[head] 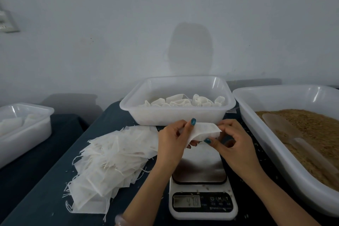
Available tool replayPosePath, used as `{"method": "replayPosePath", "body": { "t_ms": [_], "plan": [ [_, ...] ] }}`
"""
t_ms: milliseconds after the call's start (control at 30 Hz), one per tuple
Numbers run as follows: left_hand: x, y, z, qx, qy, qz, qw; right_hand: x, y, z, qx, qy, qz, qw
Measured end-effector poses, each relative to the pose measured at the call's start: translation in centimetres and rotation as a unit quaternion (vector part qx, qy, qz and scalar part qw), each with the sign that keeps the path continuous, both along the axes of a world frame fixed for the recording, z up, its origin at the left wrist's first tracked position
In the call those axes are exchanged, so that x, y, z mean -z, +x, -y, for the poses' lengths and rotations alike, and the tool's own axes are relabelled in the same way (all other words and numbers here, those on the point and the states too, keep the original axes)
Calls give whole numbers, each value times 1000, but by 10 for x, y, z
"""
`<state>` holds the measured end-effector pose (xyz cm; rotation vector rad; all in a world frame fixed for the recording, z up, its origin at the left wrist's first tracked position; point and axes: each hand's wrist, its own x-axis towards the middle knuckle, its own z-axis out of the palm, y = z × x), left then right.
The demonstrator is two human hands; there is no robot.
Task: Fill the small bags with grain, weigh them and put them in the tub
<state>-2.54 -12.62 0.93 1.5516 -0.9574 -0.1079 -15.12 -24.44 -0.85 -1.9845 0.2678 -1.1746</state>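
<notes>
Both hands hold one small white bag (201, 130) in the air above the far end of the kitchen scale (200, 185). My left hand (172, 141) pinches its left end and my right hand (233, 143) pinches its right end. The bag looks flat. A fanned pile of empty bags (113, 161) with loose strings lies left of the scale. Behind the hands stands a white tub (176, 113) holding several filled bags. At the right, a large tub (271, 145) holds brown grain (317, 134) with a translucent scoop (286, 130) lying in it.
A third white tub (23, 130) with pale contents sits at the far left on a separate dark surface. The scale's display (187, 201) is lit with blurred digits. Stray grains dot the dark cloth around the scale. A pale wall rises close behind the tubs.
</notes>
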Motion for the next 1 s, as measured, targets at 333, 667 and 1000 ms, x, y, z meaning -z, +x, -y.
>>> {"method": "replayPosePath", "body": {
  "t_ms": [333, 667, 1000],
  "plan": [
    [4, 1, 2, -14, 32, 37, 999, 5, 0, -3, -11, 21, -3, 1000],
    [3, 3, -1, -18, 37, 142, 989, 0, -2, -6, -20, -59, -5, 998],
    [14, 9, 0, 75, 178, 272, 943, 7, -6, -4, 51, -275, -98, 955]
  ]
}}
